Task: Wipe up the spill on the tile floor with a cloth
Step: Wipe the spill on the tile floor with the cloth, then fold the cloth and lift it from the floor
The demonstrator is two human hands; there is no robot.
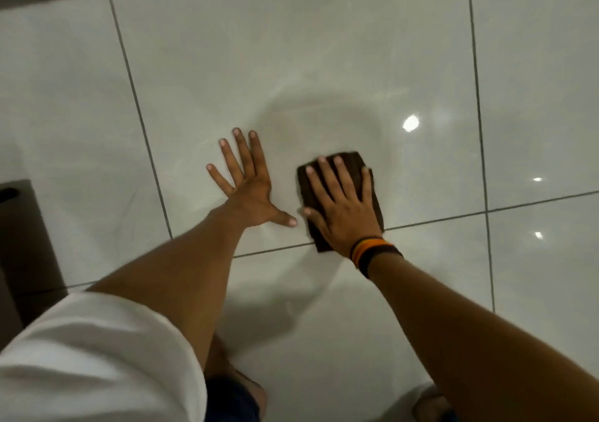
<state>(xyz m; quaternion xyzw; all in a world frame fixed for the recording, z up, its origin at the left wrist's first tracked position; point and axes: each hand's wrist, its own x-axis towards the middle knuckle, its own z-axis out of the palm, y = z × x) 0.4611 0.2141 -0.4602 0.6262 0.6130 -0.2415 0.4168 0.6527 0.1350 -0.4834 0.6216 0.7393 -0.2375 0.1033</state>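
The right hand point(340, 207) lies flat on the brown cloth point(348, 168), its grip spread wide with the fingers point(324, 178) apart and the thumb at the near left edge; it pinches nothing, it only presses the cloth down on the tile floor point(227, 48). I think the open palm is used so that the whole folded cloth touches the wet surface and can slide without bunching. The left hand point(249, 188) is just beside it, also spread and empty, flat on the bare tile, probably to carry the body weight while the person leans forward. A striped wristband point(369, 253) sits on the right wrist. The cloth is dark brown, folded to a rough rectangle with ribbed texture, and its near end crosses the grout line point(437, 219) between two tiles. The spill point(324, 120) seems to be the dull, greyish round patch beyond the cloth, with faint curved streaks around it; its exact edge is hard to tell on the glossy tile.
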